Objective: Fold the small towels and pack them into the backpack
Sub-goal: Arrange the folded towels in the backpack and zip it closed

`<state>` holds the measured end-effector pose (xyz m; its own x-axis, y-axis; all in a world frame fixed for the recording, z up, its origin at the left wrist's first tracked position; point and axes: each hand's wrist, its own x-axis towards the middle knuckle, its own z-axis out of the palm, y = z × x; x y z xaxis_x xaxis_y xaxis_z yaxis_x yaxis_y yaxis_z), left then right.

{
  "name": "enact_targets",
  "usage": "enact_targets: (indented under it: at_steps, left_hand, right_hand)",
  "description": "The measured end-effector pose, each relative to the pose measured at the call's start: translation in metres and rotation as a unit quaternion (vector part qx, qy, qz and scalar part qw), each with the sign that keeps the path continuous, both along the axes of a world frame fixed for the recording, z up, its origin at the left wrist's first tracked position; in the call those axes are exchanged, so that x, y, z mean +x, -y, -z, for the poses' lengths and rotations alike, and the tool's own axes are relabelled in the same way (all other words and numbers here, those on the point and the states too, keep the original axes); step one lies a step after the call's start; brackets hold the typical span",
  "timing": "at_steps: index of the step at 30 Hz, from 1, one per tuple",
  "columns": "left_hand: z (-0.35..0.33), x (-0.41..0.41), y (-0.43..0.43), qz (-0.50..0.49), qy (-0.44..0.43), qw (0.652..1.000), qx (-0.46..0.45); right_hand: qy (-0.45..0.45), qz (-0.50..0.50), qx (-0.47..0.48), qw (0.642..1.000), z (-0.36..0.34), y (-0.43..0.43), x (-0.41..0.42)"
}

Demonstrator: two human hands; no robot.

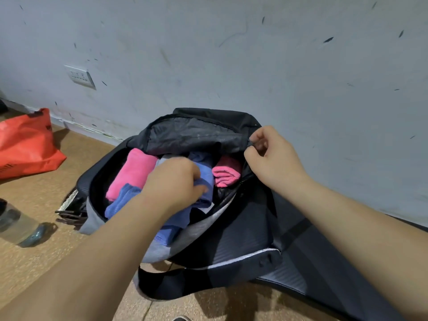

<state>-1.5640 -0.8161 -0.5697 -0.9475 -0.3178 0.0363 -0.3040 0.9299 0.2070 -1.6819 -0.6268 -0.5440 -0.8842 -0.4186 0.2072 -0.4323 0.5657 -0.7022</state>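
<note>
While the backpack [243, 232] lay open on the floor against the wall, I had the left hand [176, 181] down in its mouth. Its fingers were curled round a blue towel [207, 179], which sat between a pink towel [130, 172] on its left and a second pink towel [225, 173] on its right. The right hand [275, 158] pinched the rim of the opening at its far right side, by the zip as far as I could tell, and held it up and apart. I judged this to be the packing step, and late on, since several towels were already inside. Part of the blue cloth hung over the near rim. The next move therefore called for tucking that fold below the edge and letting go without dragging the neighbours loose, before the right hand could draw the opening closed.
</note>
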Motion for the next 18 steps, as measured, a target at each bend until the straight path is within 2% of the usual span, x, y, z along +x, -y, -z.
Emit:
enact_targets:
  at_steps: [3, 7, 12, 15, 17, 18]
  left_hand:
    - [0.014, 0.015, -0.007, 0.022, 0.052, 0.998, -0.027]
    - [0.024, 0.012, -0.018, 0.013, 0.023, 0.997, -0.067]
    - [0.025, 0.004, -0.029, -0.028, 0.015, 0.997, -0.064]
    - [0.031, 0.000, -0.026, -0.023, 0.001, 0.998, -0.054]
    - [0.035, -0.002, -0.019, -0.026, -0.012, 0.999, -0.041]
    - [0.036, -0.003, -0.016, -0.028, -0.015, 0.999, -0.036]
  right_hand:
    - [-0.130, -0.052, 0.092, 0.986, 0.002, 0.004, 0.011]
    - [-0.288, -0.120, 0.233, 0.921, 0.005, 0.022, 0.025]
    - [-0.243, -0.138, 0.397, 0.874, 0.014, 0.043, 0.030]
    - [-0.280, -0.111, 0.383, 0.874, 0.019, 0.051, 0.024]
    - [-0.313, -0.095, 0.316, 0.891, 0.015, 0.056, 0.019]
    - [-0.295, -0.086, 0.282, 0.909, 0.009, 0.058, 0.015]
